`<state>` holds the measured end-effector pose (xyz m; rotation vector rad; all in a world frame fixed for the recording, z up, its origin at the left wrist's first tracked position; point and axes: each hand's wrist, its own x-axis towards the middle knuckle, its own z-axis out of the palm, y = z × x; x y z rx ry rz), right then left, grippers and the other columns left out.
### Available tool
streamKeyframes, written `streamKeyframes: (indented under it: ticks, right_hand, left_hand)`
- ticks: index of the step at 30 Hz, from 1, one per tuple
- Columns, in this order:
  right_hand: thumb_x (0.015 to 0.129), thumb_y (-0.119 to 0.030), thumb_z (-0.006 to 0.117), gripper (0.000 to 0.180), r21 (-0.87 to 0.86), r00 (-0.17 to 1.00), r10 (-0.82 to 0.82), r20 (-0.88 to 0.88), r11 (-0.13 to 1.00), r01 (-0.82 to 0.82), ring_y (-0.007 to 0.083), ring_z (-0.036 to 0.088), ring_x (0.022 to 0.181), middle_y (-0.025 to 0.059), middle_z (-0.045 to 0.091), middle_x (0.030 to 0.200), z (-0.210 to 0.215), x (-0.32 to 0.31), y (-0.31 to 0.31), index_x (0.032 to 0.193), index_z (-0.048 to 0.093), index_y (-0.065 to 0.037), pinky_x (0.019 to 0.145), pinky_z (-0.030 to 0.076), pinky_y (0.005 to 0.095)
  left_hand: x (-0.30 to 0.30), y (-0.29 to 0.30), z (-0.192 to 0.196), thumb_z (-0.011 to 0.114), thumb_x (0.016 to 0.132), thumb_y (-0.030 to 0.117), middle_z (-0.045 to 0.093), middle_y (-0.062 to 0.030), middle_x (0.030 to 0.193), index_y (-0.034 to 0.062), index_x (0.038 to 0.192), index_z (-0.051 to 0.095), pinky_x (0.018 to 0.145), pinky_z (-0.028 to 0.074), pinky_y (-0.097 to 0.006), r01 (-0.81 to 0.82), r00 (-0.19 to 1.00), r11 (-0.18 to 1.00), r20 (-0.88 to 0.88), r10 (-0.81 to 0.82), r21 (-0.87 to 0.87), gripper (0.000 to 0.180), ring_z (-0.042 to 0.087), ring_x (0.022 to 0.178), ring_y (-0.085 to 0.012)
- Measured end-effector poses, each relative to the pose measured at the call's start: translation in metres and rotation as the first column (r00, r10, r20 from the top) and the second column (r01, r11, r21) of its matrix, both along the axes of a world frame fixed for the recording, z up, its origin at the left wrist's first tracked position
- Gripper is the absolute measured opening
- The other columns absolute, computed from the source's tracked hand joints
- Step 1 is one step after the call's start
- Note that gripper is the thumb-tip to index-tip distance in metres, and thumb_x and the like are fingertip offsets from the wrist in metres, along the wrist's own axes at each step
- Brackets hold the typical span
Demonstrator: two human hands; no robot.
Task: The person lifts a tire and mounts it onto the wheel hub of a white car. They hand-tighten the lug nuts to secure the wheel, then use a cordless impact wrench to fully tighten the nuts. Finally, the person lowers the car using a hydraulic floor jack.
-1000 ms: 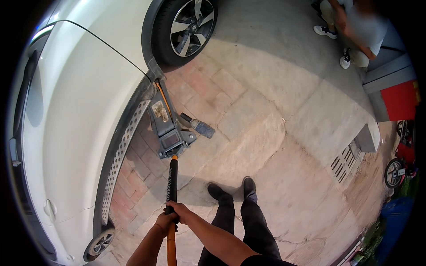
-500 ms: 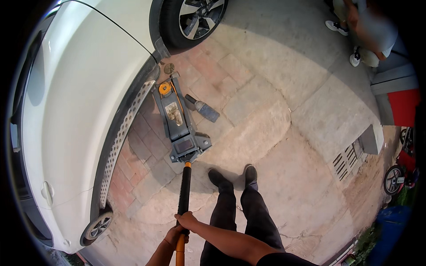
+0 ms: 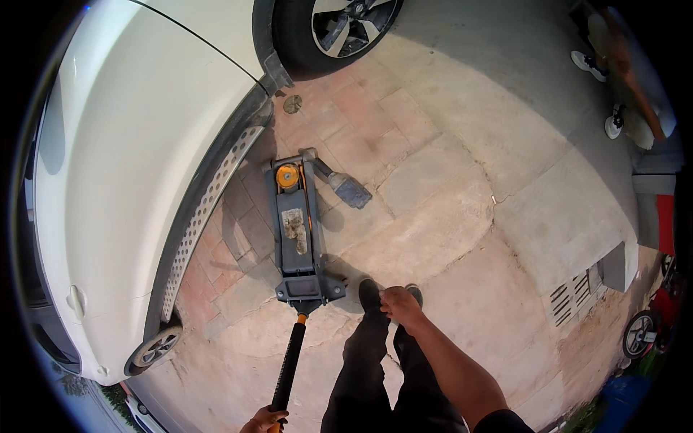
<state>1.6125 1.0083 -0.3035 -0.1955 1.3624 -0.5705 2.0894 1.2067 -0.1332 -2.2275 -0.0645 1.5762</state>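
A grey floor jack point(image 3: 293, 231) with an orange round saddle stands on the paving beside a white car point(image 3: 137, 180). Its long black-and-orange handle point(image 3: 289, 364) slants down toward me. My left hand point(image 3: 267, 419) is wrapped round the lower end of the handle, partly cut off by the lower edge. My right hand point(image 3: 401, 306) is off the handle, raised over my shoes to the right of the jack, its fingers curled in with nothing visible in them. Beside the jack's front lies a blue-grey, bottle-shaped thing point(image 3: 351, 191) with a dark neck, partly behind the jack.
A car wheel point(image 3: 339, 32) and the perforated side step point(image 3: 209, 216) border the jack on the left. A small round disc point(image 3: 292, 104) lies near the sill. A person point(image 3: 628, 79) is at the upper right. A drain grate point(image 3: 571, 296) and a red motorcycle point(image 3: 650, 325) are on the right.
My right hand has let go of the handle and moved up and right. The jack has come back toward me, away from the car's sill. My left hand stays on the handle, lower in view.
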Motion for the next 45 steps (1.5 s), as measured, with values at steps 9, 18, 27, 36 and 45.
streamKeyframes:
  ticks: [9,18,27,36,45]
  right_hand:
    - [0.081,-0.043,0.076,0.088,0.063,0.143,0.287,-0.947,0.603,-0.796,0.0375,0.056,0.121,0.0217,0.051,0.133,-0.115,0.034,-0.285,0.145,0.032,-0.002,0.099,0.049,0.0486]
    - [0.07,-0.033,0.084,0.09,-0.06,0.447,0.441,-0.778,0.657,-0.752,0.0372,0.062,0.11,0.0211,0.055,0.127,-0.116,0.012,-0.289,0.141,0.037,-0.002,0.09,0.056,0.0444]
    - [0.067,-0.037,0.083,0.087,0.023,0.627,0.243,-0.74,0.941,-0.338,0.0397,0.066,0.099,0.0232,0.062,0.116,0.063,-0.087,-0.262,0.136,0.043,-0.002,0.079,0.056,0.0462]
    - [0.068,-0.029,0.086,0.076,-0.222,0.618,-0.281,-0.735,0.96,0.172,0.0397,0.068,0.098,0.0222,0.068,0.109,0.191,-0.237,-0.258,0.129,0.05,-0.001,0.083,0.054,0.0441]
    - [0.07,-0.036,0.083,0.075,-0.209,0.55,-0.339,-0.763,0.935,0.286,0.039,0.068,0.097,0.0196,0.069,0.11,0.265,-0.434,-0.399,0.131,0.05,-0.006,0.081,0.054,0.0459]
  left_hand:
    - [-0.171,-0.072,-0.107,0.069,0.086,0.019,0.057,-0.0173,0.12,0.0057,0.138,0.045,0.086,0.053,-0.042,0.695,0.648,0.42,0.256,-0.717,-0.584,0.059,0.06,0.1,-0.0305]
    - [-0.308,-0.41,-0.209,0.067,0.093,0.024,0.063,-0.0144,0.108,-0.0036,0.138,0.044,0.076,0.053,-0.031,0.078,0.979,0.346,0.005,-0.206,-0.935,0.057,0.064,0.085,-0.02]
    - [-0.516,-0.582,-0.17,0.064,0.098,0.025,0.058,-0.0074,0.075,-0.0018,0.108,0.049,0.049,0.053,-0.031,-0.25,0.889,0.594,-0.424,-0.171,-0.765,0.032,0.057,0.055,-0.0147]
    - [-0.683,-0.825,0.034,0.051,0.099,0.043,0.061,-0.0107,0.088,0.0041,0.116,0.056,0.082,0.05,-0.049,-0.598,0.09,0.778,-0.98,-0.175,-0.194,0.042,0.062,0.082,-0.0274]
    - [-0.841,-0.908,0.161,0.059,0.1,0.031,0.062,-0.0131,0.104,0.003,0.127,0.057,0.094,0.05,-0.043,-0.552,0.243,0.609,-0.808,-0.536,-0.57,0.039,0.061,0.099,-0.0246]
